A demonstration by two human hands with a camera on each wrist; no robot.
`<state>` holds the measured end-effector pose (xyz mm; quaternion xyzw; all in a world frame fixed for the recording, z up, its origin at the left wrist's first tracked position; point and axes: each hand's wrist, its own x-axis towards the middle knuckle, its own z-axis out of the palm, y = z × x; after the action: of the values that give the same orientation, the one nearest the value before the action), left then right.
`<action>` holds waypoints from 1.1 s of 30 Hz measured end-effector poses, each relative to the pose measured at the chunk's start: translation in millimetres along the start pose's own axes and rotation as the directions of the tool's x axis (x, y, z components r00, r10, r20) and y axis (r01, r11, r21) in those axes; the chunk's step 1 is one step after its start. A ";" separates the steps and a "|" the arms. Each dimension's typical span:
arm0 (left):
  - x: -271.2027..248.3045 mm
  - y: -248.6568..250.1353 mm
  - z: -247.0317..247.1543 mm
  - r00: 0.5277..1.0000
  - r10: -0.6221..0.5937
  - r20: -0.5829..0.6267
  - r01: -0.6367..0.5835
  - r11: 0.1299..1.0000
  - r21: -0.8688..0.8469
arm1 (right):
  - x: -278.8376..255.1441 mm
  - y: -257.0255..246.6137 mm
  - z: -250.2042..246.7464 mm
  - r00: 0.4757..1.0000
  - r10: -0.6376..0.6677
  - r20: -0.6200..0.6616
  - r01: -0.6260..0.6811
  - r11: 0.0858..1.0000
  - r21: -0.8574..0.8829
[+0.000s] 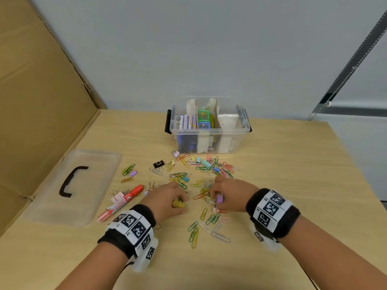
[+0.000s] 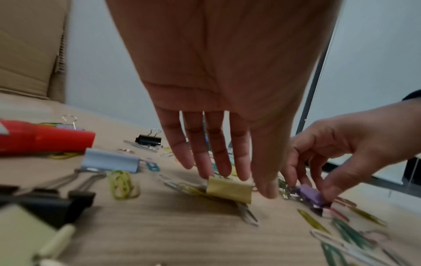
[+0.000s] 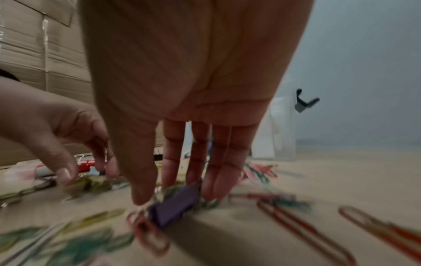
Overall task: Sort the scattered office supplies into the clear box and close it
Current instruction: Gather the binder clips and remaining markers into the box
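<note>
Coloured paper clips [image 1: 206, 221] and binder clips lie scattered on the wooden table in front of the open clear box [image 1: 209, 131]. My left hand [image 1: 180, 200] reaches down onto a yellow binder clip [image 2: 229, 189], fingers behind it and thumb at its side, pinching it on the table. Just to its right, my right hand [image 1: 215, 195] pinches a purple binder clip [image 3: 173, 207] between thumb and fingers; the clip rests among paper clips. The box holds markers, small colourful packs and white dividers.
The clear lid [image 1: 98, 174] with a black handle lies flat at the left. A red marker [image 1: 123, 200] and a pink binder clip [image 1: 117, 196] sit beside it. A black binder clip [image 1: 158, 164] lies nearer the box. A cardboard wall [image 1: 41, 101] stands along the left.
</note>
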<state>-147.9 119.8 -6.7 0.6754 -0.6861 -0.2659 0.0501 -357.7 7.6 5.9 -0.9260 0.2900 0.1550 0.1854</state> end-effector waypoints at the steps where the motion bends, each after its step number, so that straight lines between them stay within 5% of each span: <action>1: 0.7 0.9 2.7 1.000 -0.012 -0.004 0.012 1.000 0.019 | -1.1 -0.2 3.9 1.000 0.015 0.009 -0.015 1.000 0.013; 7: 0.7 3.5 9.8 0.998 -0.054 -0.031 0.055 0.997 0.057 | -3.6 3.7 17.8 0.994 0.086 -0.065 -0.074 0.983 0.166; 14: -3.3 4.1 -7.7 0.948 -0.059 -0.312 -0.014 0.974 -0.226 | -13.7 19.8 2.6 0.980 0.162 -0.117 -0.065 0.813 0.578; 16: 3.8 4.9 -14.2 0.938 -0.109 -0.329 0.013 0.959 -0.282 | -10.2 23.6 -2.9 0.979 0.189 -0.081 -0.047 0.591 0.805; 19: 19.9 10.2 -20.3 0.924 -0.200 -0.325 0.085 0.938 -0.336 | -2.6 29.4 -10.5 0.987 0.151 0.056 -0.053 -0.022 0.998; 21: 32.6 12.1 -21.3 0.905 -0.266 -0.332 0.145 0.927 -0.346 | 3.1 29.7 -17.2 0.984 0.160 0.073 -0.043 -0.180 0.983; 23: 45.5 11.4 -21.3 0.890 -0.318 -0.325 0.216 0.924 -0.315 | 14.1 28.8 -23.6 0.965 0.260 0.025 -0.027 0.005 1.000; 25: 57.5 11.4 -20.1 0.901 -0.331 -0.281 0.274 0.936 -0.223 | 27.7 26.9 -30.8 0.939 0.319 -0.130 -0.032 0.459 0.888; 27: 67.0 12.9 -18.4 0.920 -0.324 -0.223 0.303 0.945 -0.124 | 43.0 27.2 -36.8 0.938 0.237 -0.253 -0.077 0.854 0.514; 30: 74.6 13.9 -14.3 0.940 -0.295 -0.171 0.301 0.953 0.012 | 63.2 29.5 -37.4 0.979 0.129 -0.159 -0.124 0.991 0.039; 33: 76.7 11.7 -10.2 0.949 -0.284 -0.134 0.299 0.949 0.103 | 74.6 32.3 -34.5 0.990 0.117 -0.077 -0.126 0.986 -0.113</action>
<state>-160.4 43.0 -15.2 0.7856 -0.5894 -0.1878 0.0092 -312.3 -67.8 -1.2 -0.9207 0.3427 0.1503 0.1107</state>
